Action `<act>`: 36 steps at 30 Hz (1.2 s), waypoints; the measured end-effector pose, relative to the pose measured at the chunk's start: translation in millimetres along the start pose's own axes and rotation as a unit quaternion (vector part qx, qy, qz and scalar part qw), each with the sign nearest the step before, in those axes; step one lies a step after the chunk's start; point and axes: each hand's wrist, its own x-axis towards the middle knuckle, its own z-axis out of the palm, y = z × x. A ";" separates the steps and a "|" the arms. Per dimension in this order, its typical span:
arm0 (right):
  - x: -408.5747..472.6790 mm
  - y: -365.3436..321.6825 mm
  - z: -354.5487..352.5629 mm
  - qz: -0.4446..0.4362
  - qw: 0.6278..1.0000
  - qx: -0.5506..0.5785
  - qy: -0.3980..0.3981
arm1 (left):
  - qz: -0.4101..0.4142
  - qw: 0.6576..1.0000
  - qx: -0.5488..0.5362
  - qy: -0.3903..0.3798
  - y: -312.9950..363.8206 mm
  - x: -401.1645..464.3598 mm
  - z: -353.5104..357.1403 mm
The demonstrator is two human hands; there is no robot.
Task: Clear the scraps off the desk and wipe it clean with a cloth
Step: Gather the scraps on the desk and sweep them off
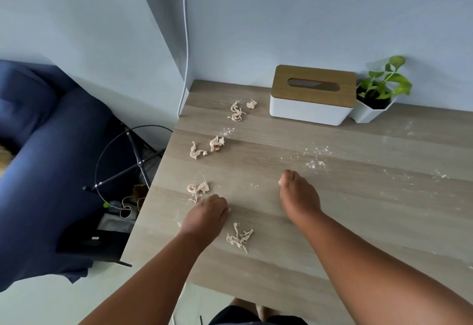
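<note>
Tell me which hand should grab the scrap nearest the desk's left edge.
Left. The left hand lies right beside that scrap; the right hand rests farther right on the desk.

This is a room in a home: a light wood-grain desk (358,196) stands in a pale blue corner, bearing a white tissue box with a wooden lid (311,94) and a small green plant in a white pot (378,94), beside a dark blue fabric sofa (51,158).

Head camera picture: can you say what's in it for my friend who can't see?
Two bare hands, left hand and right hand, rest on a light wooden desk littered with pale shredded scraps and white powder. A white tissue box with wooden lid and small green potted plant stand by the wall.
</note>
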 end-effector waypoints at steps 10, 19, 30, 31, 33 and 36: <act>-22.6 -3.4 -11.1 -0.001 0.994 0.103 -0.045 | -0.107 0.990 -0.084 0.023 -1.2 -14.2 -21.8; -58.0 -37.6 -5.9 -0.095 0.983 0.142 -0.062 | -0.186 0.979 -0.067 0.057 -27.8 -59.3 -53.4; -92.6 -62.7 8.2 -0.167 0.983 0.068 -0.027 | -0.183 0.982 0.027 0.027 -50.9 -97.0 -47.7; -94.8 -63.6 10.3 -0.172 0.983 0.058 -0.027 | -0.171 0.984 0.042 0.013 -53.9 -96.3 -44.4; -99.1 -65.5 14.3 -0.178 0.983 0.028 -0.035 | -0.136 0.989 0.055 -0.005 -59.8 -92.6 -37.3; -105.5 -68.7 21.7 -0.186 0.982 -0.007 -0.037 | -0.088 0.992 0.079 -0.042 -63.3 -85.1 -29.5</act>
